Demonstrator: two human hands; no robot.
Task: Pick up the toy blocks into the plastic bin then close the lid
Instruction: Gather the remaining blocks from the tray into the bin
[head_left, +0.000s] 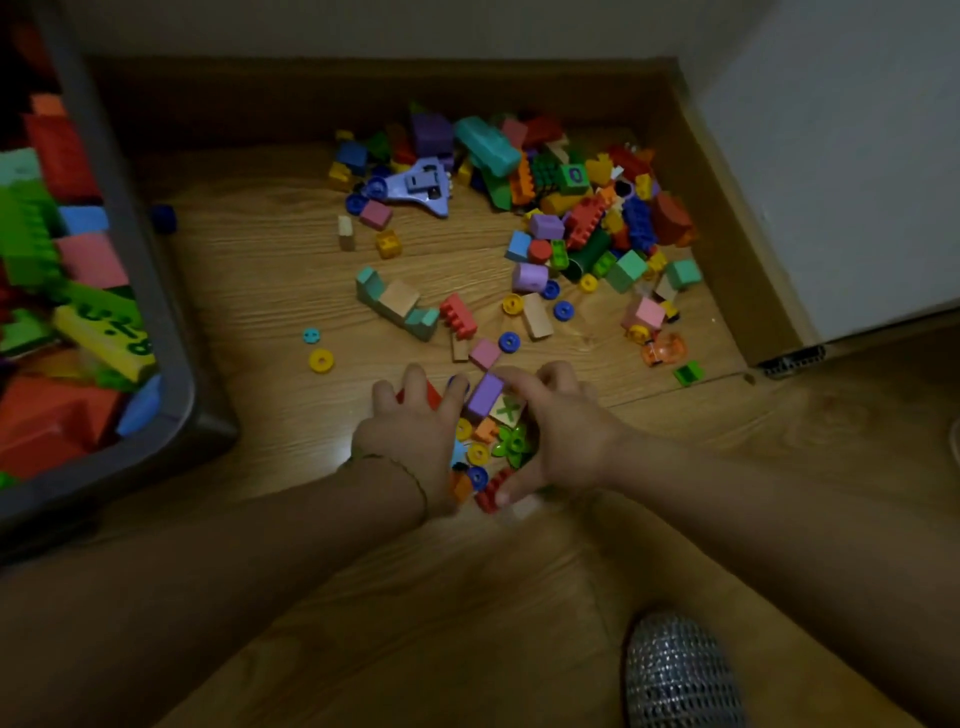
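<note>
We have both hands down on the wooden floor, set on either side of a small heap of toy blocks. The left hand lies with spread, nearly straight fingers against a red block at the heap's edge and grips nothing. The right hand curls round the other side, forefinger over a purple block and thumb against a red studded brick. The plastic bin stands at our left, open and holding many blocks; no lid is in view. We judge these pieces light, hard and smooth, so they will not crush, but they will slide out of a loose scoop, and the little rings will roll. The heap is best taken by cupping it from both sides and underneath, palms tight together. Counting, we find one bin and two heaps, the far heap too tangled to number. There is also one purple toy plane, one teal toy car and one teal arch block. Two lone discs lie apart, a teal disc and a yellow disc, and one dark blue block sits just beside the bin.
</note>
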